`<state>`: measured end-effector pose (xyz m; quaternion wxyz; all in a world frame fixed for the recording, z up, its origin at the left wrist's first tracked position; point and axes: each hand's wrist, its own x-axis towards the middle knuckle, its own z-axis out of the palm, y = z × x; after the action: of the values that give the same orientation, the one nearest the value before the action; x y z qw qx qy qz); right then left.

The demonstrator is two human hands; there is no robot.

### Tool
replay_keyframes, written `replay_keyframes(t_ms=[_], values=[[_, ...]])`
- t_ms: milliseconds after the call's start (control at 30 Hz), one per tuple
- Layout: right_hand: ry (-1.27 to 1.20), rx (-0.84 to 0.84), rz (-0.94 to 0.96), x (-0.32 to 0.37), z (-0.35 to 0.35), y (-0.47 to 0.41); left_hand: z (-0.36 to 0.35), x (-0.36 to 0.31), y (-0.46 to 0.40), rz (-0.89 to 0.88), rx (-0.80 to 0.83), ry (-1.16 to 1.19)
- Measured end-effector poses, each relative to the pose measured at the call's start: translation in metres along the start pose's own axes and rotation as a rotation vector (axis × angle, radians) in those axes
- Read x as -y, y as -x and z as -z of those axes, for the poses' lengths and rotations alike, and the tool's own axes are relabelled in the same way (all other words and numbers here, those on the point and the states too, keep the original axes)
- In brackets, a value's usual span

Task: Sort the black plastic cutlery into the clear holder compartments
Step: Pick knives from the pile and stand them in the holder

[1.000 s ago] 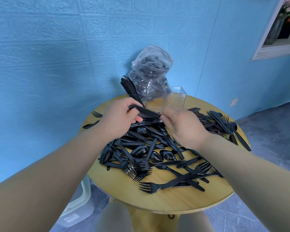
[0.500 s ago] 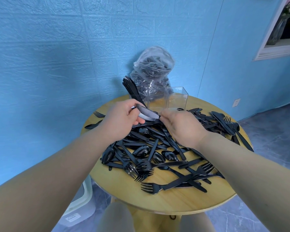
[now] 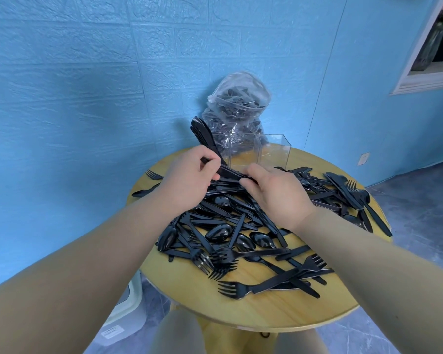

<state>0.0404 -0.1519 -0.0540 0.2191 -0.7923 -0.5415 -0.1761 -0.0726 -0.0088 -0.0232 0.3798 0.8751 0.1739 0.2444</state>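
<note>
Above the cutlery pile point(image 3: 241, 233), both hands grip knives point(image 3: 230, 172): left hand point(image 3: 189, 180) bunching them; right hand point(image 3: 274, 192) steadying, probably for the holder point(image 3: 274, 152).

Black plastic cutlery point(image 3: 241, 233) lies heaped before the upright clear holder point(image 3: 261, 152), knives filling its leftmost compartment
</note>
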Motion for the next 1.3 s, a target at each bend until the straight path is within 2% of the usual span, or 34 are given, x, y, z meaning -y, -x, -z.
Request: replay_keyframes(t_ms=[167, 367, 533, 633, 767, 867, 967, 1133, 1300], values=[[-0.209, 0.137, -0.053, -0.009, 0.000, 0.007, 0.003, 0.006, -0.002, -0.036, -0.032, 0.002], [-0.194, 0.012, -0.076, -0.010, -0.003, 0.003, 0.004, 0.010, -0.006, 0.101, -0.075, 0.172], [-0.270, 0.015, -0.080, -0.006, -0.008, -0.007, 0.003, 0.006, -0.013, 0.147, -0.167, 0.454], [-0.304, 0.015, -0.070, -0.005, -0.012, -0.024, 0.006, 0.006, -0.026, 0.154, -0.218, 0.496], [-0.229, 0.055, -0.033, -0.006, -0.013, -0.051, 0.022, 0.008, -0.054, 0.087, -0.286, 0.305], [-0.128, 0.031, -0.089, -0.019, -0.016, -0.075, 0.045, 0.003, -0.084, -0.015, -0.386, 0.152], [0.051, 0.131, -0.127, -0.034, -0.027, -0.098, 0.059, 0.001, -0.110, -0.086, -0.443, 0.045], [0.219, 0.317, -0.134, -0.040, -0.047, -0.117, 0.044, 0.023, -0.137, -0.122, -0.375, -0.143], [0.289, 0.293, -0.126, -0.047, -0.058, -0.117, 0.019, 0.049, -0.147, -0.128, -0.275, -0.318]])
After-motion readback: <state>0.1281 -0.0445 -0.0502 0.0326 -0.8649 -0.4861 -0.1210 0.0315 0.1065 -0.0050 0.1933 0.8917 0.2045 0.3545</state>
